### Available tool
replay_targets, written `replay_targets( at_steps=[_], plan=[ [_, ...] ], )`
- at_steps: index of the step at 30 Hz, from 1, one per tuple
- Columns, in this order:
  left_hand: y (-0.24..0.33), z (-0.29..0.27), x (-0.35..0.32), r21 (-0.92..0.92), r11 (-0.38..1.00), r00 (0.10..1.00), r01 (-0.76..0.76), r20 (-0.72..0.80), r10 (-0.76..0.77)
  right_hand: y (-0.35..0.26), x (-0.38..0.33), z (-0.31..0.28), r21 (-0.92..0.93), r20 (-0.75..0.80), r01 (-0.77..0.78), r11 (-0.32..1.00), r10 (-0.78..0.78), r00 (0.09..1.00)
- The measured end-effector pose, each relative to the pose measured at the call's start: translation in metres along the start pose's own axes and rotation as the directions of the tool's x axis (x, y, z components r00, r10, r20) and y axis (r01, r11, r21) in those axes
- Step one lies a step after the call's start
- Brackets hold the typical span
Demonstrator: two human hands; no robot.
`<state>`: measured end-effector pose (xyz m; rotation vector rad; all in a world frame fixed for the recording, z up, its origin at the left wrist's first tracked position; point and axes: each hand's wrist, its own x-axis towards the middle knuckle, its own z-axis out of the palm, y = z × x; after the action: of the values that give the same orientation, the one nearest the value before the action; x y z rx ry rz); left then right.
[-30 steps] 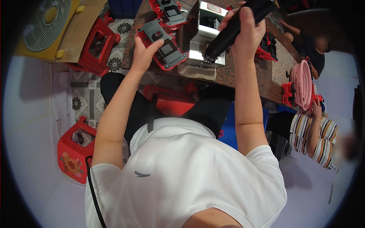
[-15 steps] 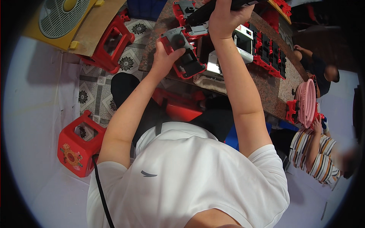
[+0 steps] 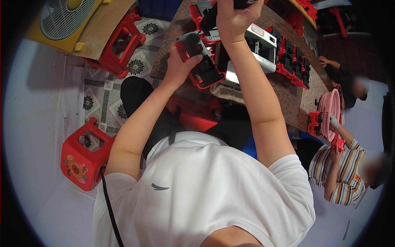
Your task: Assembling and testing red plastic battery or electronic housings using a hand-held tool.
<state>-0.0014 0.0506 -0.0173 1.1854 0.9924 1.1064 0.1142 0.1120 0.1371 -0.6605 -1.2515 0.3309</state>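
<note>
In my left hand [image 3: 180, 69] is a red and black plastic housing [image 3: 204, 69], held at its near left side with the thumb across the top. My right hand [image 3: 238, 21] is closed round a long black tool [image 3: 210, 18] at the top edge of the picture. The tool's kind is unclear, since the hand and the picture's edge hide much of it. Its left part reaches toward a second red and grey housing [image 3: 200, 9] beyond the held one. Right of my forearm stands a white machine [image 3: 263, 55] with a dark opening.
Rows of red and black housings [image 3: 295, 61] lie on the speckled stone table [image 3: 284, 92]. Two people sit at the right by a pink basket [image 3: 329, 111]. Red stools [image 3: 88, 154] and a yellow fan [image 3: 66, 20] stand at the left.
My right hand and the black tool have shifted left. The left hand and its housing have moved slightly right. A seated person now reaches a gloved hand into the pink basket.
</note>
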Motion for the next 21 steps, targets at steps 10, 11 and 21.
replay_targets(
  at_steps=[10,11,21],
  plan=[
    [0.000,-0.001,-0.003,-0.022,0.999,0.999,-0.036,0.001,0.037,-0.090,-0.002,-0.104,-0.076,0.249,-0.177,0.981,0.191,0.950],
    [0.000,0.000,-0.003,-0.027,0.999,0.999,-0.036,0.013,0.036,-0.093,-0.010,-0.108,0.013,0.175,-0.173,0.985,0.168,0.970],
    [0.005,0.003,-0.003,-0.081,0.997,0.998,-0.018,0.062,0.023,-0.090,-0.065,-0.141,-0.181,0.142,-0.041,0.983,0.068,0.988]
  ],
)
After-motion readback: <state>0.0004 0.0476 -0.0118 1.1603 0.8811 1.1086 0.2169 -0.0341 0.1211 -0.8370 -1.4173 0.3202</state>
